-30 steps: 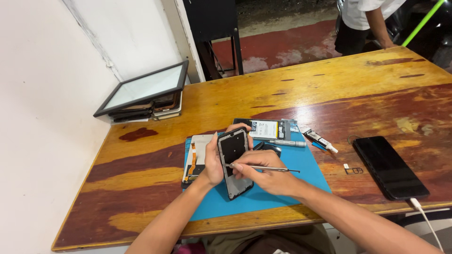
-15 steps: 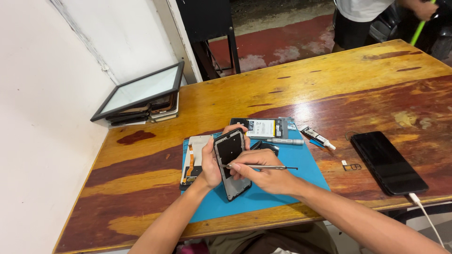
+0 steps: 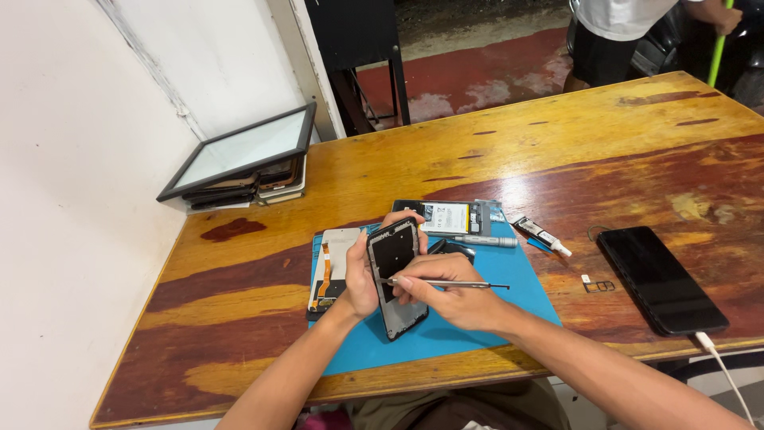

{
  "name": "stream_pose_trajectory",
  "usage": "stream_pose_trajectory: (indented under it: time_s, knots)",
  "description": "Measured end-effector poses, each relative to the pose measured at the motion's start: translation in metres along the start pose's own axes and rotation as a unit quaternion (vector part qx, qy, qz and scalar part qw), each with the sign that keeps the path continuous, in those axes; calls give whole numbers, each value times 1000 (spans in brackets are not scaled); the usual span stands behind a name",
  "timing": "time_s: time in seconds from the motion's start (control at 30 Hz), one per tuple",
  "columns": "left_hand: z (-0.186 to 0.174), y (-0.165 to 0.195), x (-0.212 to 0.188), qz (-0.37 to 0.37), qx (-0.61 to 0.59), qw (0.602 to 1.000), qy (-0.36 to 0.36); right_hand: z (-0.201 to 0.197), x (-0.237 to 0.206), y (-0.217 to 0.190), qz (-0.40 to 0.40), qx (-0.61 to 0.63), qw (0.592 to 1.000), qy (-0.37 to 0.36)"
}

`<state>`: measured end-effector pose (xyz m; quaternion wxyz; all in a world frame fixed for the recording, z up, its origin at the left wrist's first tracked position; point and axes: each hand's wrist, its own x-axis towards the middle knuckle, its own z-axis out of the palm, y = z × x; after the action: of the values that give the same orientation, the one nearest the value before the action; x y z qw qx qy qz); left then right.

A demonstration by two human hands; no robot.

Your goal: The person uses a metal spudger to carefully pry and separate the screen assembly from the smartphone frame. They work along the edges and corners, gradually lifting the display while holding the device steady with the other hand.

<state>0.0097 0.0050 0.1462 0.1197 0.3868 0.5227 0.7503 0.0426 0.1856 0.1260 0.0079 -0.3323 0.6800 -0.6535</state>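
My left hand [image 3: 362,275] grips a dark phone frame [image 3: 395,279] by its left edge and top, holding it tilted over the blue work mat [image 3: 517,287]. In my right hand [image 3: 450,291] is a thin metal tool [image 3: 446,283], held like a pen, its tip touching the frame's inner face. Left of the frame lies an opened phone part with an orange flex cable [image 3: 326,275]. Behind it lies another opened phone showing a white battery [image 3: 450,216], with a grey pen-like tool [image 3: 485,240] next to it.
A small glue tube [image 3: 541,236] and a SIM tray [image 3: 598,285] lie right of the mat on the wooden table [image 3: 557,143]. A black phone [image 3: 660,279] with a white cable sits at the right. A stack of screens [image 3: 239,163] rests against the wall. Another person [image 3: 629,32] stands beyond the table.
My hands hold the frame and tool much as before; the tool tip shifted slightly on the frame. The person at the back has moved.
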Motion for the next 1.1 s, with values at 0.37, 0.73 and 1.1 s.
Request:
stream_pose_trajectory:
  time_s: [0.37, 0.73, 1.1]
  knots:
    - [-1, 0, 0, -3, -6, 1000, -1, 1, 0, -2, -5, -16, 1000, 8]
    - [-1, 1, 0, -2, -1, 1000, 1, 1, 1, -1, -11, -11, 1000, 5]
    - [-1, 1, 0, -1, 9, 1000, 3, 1, 1, -2, -18, -19, 1000, 6]
